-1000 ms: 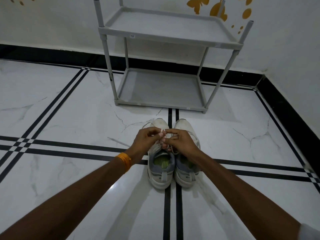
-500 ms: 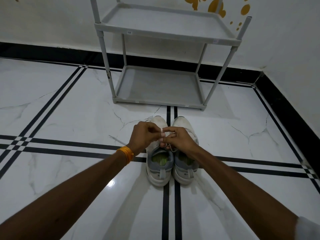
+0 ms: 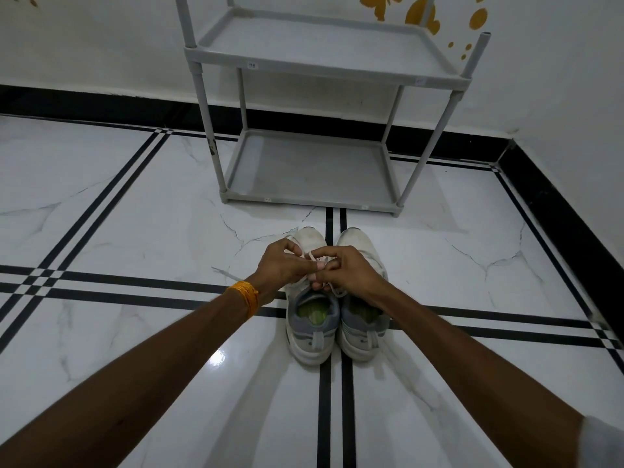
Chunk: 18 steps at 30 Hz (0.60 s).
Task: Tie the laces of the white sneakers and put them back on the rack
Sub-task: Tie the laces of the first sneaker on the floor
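Two white sneakers with grey heels stand side by side on the floor, toes pointing away: the left sneaker (image 3: 312,336) and the right sneaker (image 3: 363,329). My left hand (image 3: 282,266) and my right hand (image 3: 347,270) meet above the left sneaker's tongue, each pinching its white lace (image 3: 312,257). A loose lace end (image 3: 226,273) trails on the floor to the left. The hands hide most of the lacing. The grey two-shelf rack (image 3: 304,201) stands just beyond the shoes, with nothing on either shelf.
White marble floor with black inlay stripes (image 3: 135,282) surrounds the shoes. A white wall with black skirting (image 3: 101,103) runs behind the rack and along the right side. Orange butterfly decals (image 3: 418,11) mark the wall.
My hands have stayed on the lace of the left sneaker, with the fingers shifting slightly and a small loop of lace now showing between them. The view has tilted a little.
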{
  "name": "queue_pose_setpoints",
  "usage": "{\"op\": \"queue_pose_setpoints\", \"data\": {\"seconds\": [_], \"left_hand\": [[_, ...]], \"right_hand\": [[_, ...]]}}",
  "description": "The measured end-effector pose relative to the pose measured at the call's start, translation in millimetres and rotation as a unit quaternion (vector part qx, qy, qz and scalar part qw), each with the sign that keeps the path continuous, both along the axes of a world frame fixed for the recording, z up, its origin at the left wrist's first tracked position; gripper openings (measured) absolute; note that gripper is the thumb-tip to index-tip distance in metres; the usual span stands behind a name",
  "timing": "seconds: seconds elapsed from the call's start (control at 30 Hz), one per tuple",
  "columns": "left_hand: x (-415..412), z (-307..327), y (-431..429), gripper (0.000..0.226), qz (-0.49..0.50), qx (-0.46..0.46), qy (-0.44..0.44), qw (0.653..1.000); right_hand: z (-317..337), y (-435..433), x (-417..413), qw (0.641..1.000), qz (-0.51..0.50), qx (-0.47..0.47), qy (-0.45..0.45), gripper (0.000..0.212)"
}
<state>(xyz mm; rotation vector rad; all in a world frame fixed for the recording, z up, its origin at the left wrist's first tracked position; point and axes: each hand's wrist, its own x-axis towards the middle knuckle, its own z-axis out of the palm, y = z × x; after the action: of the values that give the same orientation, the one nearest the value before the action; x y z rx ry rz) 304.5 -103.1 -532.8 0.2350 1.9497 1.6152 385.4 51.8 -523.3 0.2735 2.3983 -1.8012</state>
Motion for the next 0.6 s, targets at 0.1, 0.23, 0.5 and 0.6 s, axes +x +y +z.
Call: {"op": "queue_pose_setpoints", "data": {"seconds": [0.1,0.23,0.5,0.6], "left_hand": [[-1,-3,1,0.058,-0.03,-0.015,-0.048,0.998],[-1,3,2,0.03,-0.131,0.02,-0.04,0.99],[11,-8,2,0.018,-0.022,0.017,0.104,0.994],[16,-8,4,0.018,-0.024,-0.008,0.197,0.98]], "right_hand": [[1,-1,0,1.0,0.007,0.02,0.012,0.047],[7,-1,2,0.999,0.023,0.011,0.022,0.044],[7,-6,11,1.0,-0.017,-0.023,0.011,0.021],[5,-7,14,0.999,-0.034,-0.037,0.009,0.017]]}}
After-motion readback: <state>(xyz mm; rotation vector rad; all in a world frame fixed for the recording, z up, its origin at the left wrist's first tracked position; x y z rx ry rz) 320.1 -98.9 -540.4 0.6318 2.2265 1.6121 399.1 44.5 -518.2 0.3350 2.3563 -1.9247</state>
